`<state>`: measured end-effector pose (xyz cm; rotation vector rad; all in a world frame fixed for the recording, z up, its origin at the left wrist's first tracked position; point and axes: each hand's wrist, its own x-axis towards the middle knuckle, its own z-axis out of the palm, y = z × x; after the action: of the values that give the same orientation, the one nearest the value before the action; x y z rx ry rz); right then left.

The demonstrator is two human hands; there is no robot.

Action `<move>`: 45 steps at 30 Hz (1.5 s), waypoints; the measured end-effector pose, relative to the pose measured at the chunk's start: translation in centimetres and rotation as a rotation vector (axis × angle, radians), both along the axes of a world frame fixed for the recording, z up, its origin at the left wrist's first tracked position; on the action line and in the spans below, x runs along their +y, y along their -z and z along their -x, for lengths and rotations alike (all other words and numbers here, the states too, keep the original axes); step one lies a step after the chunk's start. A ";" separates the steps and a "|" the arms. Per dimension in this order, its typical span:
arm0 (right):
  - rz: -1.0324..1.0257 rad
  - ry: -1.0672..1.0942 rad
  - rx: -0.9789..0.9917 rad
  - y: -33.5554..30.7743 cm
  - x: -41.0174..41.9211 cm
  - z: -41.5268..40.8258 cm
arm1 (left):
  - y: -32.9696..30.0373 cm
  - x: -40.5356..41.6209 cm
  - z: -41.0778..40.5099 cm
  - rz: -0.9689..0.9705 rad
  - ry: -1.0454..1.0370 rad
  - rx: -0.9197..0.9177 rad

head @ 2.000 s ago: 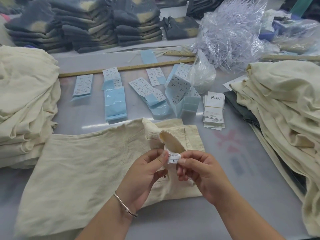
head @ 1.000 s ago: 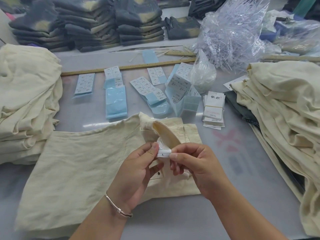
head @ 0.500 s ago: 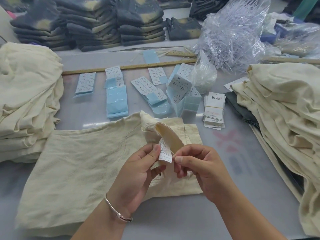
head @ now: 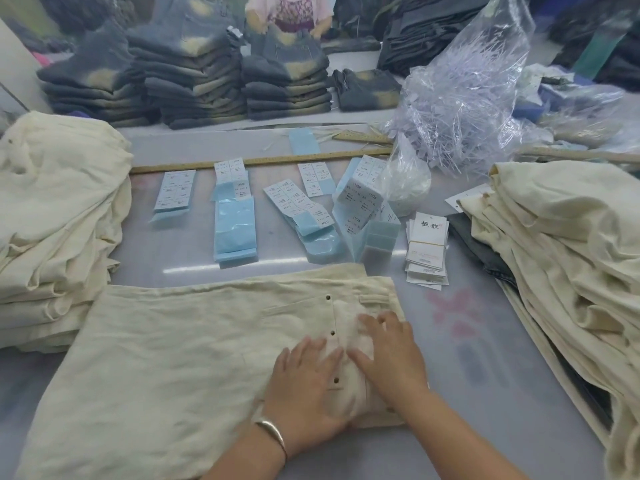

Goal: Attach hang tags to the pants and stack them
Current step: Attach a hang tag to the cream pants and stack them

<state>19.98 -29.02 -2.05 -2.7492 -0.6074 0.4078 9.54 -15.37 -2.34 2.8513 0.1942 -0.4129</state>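
Note:
A folded pair of cream pants (head: 166, 344) lies flat on the grey table (head: 485, 358) in front of me, waistband to the right. My left hand (head: 304, 382), with a silver bracelet on its wrist, presses flat on the waist area beside the metal snaps. Just to its right, my right hand (head: 388, 351) lies flat on the waistband with straight fingers. A small pile of white hang tags (head: 426, 249) sits beyond the pants to the right. The inner label is hidden.
Cream pants are stacked at the left (head: 59, 216) and right (head: 561, 258). Blue-backed sticker sheets (head: 235, 230) and a wooden ruler (head: 259, 161) lie further back. A clear bag of plastic tag fasteners (head: 464, 109) and stacks of dark jeans (head: 194, 84) stand behind.
Both hands let go of the inner label and the turned-up waistband. The waistband now lies flat and both hands press down on it.

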 end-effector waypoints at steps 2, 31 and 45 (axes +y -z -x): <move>-0.060 0.060 0.019 0.2 0.1 -1.0 | 0.5 -0.1 0.2 -0.034 0.116 -0.029; -0.805 0.296 0.171 -0.8 2.7 -11.0 | -1.7 12.1 -21.7 0.119 -0.343 -0.682; -0.897 0.296 0.269 -0.8 13.1 -12.6 | 2.0 15.3 -23.1 -0.005 -0.123 -0.736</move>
<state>32.57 -15.91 -1.20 -1.8414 -0.2148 0.3182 32.63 -0.04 -4.35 2.7589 0.2180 0.6558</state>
